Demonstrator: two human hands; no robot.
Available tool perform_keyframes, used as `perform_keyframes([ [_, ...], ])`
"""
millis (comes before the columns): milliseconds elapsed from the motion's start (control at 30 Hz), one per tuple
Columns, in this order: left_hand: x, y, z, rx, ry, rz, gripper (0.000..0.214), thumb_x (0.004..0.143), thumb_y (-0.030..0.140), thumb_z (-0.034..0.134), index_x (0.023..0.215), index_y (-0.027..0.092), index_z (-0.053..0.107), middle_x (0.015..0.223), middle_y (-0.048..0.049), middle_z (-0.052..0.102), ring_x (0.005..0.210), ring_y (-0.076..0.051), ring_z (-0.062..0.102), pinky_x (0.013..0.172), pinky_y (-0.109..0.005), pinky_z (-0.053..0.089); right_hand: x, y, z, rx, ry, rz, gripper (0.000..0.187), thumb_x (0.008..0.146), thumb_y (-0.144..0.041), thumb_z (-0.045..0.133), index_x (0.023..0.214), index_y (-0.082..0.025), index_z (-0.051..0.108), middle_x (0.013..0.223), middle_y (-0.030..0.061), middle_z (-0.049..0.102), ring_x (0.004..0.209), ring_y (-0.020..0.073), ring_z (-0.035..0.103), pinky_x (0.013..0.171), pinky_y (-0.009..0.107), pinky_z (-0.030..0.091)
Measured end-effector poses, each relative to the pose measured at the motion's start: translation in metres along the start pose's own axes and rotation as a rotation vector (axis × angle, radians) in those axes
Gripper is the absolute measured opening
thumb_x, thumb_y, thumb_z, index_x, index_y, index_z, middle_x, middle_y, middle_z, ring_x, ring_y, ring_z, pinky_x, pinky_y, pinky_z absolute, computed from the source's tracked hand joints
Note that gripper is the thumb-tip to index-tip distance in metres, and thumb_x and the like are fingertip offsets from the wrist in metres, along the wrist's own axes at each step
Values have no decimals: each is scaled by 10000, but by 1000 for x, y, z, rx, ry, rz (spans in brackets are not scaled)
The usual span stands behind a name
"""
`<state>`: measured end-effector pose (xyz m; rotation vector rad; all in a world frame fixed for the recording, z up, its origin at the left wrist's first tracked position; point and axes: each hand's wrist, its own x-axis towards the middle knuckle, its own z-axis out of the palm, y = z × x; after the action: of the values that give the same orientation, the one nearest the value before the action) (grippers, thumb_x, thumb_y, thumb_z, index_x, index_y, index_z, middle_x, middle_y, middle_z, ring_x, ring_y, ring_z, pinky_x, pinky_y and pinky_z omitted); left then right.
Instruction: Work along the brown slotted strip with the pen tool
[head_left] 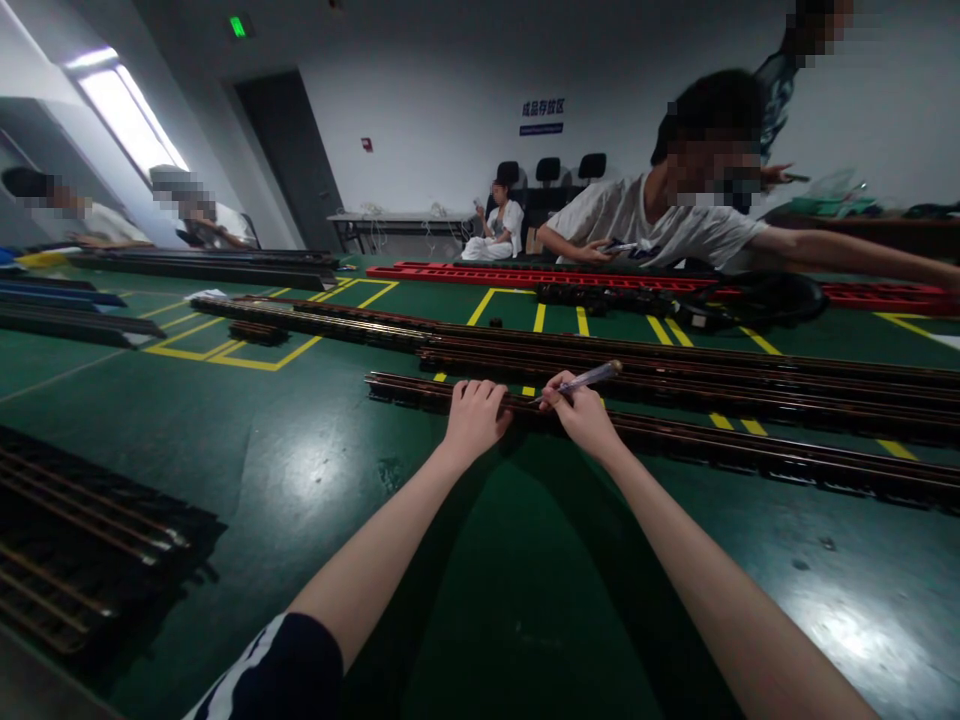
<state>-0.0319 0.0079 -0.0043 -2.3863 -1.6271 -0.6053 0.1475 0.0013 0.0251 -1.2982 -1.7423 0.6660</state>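
A long dark track rail (675, 440) with copper-coloured strips lies on the green floor in front of me. My left hand (474, 415) rests on the rail near its left end, fingers curled over its top. Just to the right, my right hand (581, 412) is closed on a thin screwdriver (592, 377) with a clear purple handle, its tip pointing down-left onto the rail between my two hands.
More long rails (675, 360) lie parallel behind the near one. A dark track section (82, 550) sits at the lower left. Red rails (525, 275) run further back, where a person in a white shirt (660, 225) leans over. Other people sit at the far left and back.
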Motion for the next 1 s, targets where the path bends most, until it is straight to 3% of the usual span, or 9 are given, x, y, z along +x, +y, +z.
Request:
perform_keyframes([
  [133, 0, 0, 0, 3, 12, 2, 304, 869, 314, 469, 1133, 209, 580, 1143, -84, 626, 1094, -242, 541, 1005, -458, 387, 0, 2, 0, 9, 14, -32, 170, 850, -321, 474, 808, -162, 517, 725, 38, 653, 713, 130, 618, 696, 223, 437],
  [467, 0, 2, -2, -11, -9, -11, 314, 886, 327, 430, 1135, 204, 577, 1152, -77, 623, 1110, -241, 528, 1021, -462, 372, -1, -3, -3, -14, 33, 44, 164, 843, -309, 483, 780, -160, 510, 708, 41, 644, 706, 137, 603, 698, 225, 421],
  [1000, 0, 1, 1, -5, 29, -9, 310, 894, 318, 403, 1113, 206, 591, 1144, -80, 631, 1100, -235, 533, 1015, -459, 380, -3, 10, -10, -60, 110, -26, 233, 848, -372, 458, 750, -171, 523, 670, 35, 636, 691, 134, 597, 703, 228, 418],
])
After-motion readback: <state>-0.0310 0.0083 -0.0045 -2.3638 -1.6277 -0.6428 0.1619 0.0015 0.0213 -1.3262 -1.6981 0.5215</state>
